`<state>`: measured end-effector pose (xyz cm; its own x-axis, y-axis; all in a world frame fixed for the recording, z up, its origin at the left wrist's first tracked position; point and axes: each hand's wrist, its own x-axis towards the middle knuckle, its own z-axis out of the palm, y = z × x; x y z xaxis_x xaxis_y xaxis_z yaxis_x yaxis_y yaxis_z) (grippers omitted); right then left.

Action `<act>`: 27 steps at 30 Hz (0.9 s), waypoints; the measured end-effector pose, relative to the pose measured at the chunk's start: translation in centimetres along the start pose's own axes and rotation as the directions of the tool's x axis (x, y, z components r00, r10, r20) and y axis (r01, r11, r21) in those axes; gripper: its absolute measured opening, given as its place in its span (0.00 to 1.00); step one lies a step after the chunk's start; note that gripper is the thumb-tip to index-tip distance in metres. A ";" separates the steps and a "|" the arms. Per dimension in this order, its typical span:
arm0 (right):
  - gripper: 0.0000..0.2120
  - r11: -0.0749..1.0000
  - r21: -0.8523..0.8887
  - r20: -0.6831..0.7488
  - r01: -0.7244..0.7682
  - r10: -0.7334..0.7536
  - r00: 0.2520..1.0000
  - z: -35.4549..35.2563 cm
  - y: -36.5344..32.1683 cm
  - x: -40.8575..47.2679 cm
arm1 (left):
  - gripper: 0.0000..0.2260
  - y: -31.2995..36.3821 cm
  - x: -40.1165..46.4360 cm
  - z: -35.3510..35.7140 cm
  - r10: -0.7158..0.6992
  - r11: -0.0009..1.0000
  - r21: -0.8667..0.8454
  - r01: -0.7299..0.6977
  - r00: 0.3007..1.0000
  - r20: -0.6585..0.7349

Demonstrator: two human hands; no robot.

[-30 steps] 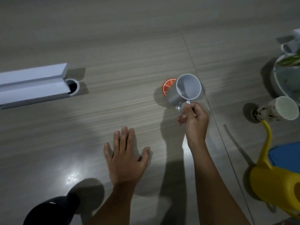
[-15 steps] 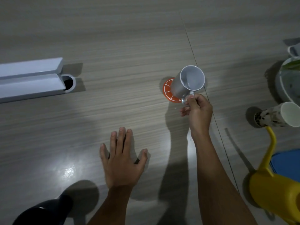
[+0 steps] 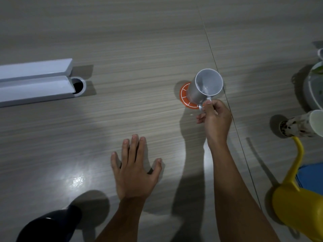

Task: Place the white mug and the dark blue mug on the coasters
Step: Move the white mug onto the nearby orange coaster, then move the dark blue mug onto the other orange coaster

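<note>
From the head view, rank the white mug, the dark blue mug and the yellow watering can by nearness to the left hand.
1. Dark blue mug, at the bottom-left corner, just nearer than the white one.
2. White mug, ahead and to the right of the left hand, held by the right hand.
3. Yellow watering can, far right.

Left hand (image 3: 133,173) seemingly flat, right hand (image 3: 215,119) clenched.

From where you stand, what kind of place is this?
Probably a home floor or low wooden surface: wood-grain boards, a yellow watering can beside a potted plant, and a white mug on an orange coaster.
</note>
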<state>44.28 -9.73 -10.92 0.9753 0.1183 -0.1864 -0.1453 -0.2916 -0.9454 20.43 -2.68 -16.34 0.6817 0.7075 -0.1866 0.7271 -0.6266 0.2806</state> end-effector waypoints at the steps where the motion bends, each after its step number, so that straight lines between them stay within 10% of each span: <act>1: 0.10 1.000 -0.008 -0.003 0.007 -0.007 1.000 0.0 0.0 0.0 | 0.36 0.0 0.0 0.0 0.002 1.000 -0.001 -0.002 1.000 -0.001; 19: 0.09 0.996 -0.085 -0.063 0.040 -0.046 0.997 -2.1 1.4 -3.8 | 0.36 -0.1 -0.6 -0.3 0.027 1.000 -0.002 -0.027 1.000 -0.004; 27: 0.14 0.870 -0.459 0.302 0.180 -0.037 0.952 -6.4 5.1 -15.7 | 0.33 -2.2 -3.2 -1.1 0.112 0.993 -0.049 -0.110 0.993 0.031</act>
<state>29.27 -19.16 -11.09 0.8841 0.4107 -0.2230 0.1256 -0.6684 -0.7331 16.53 -3.16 -15.31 0.7607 0.6227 -0.1833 0.6429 -0.6839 0.3448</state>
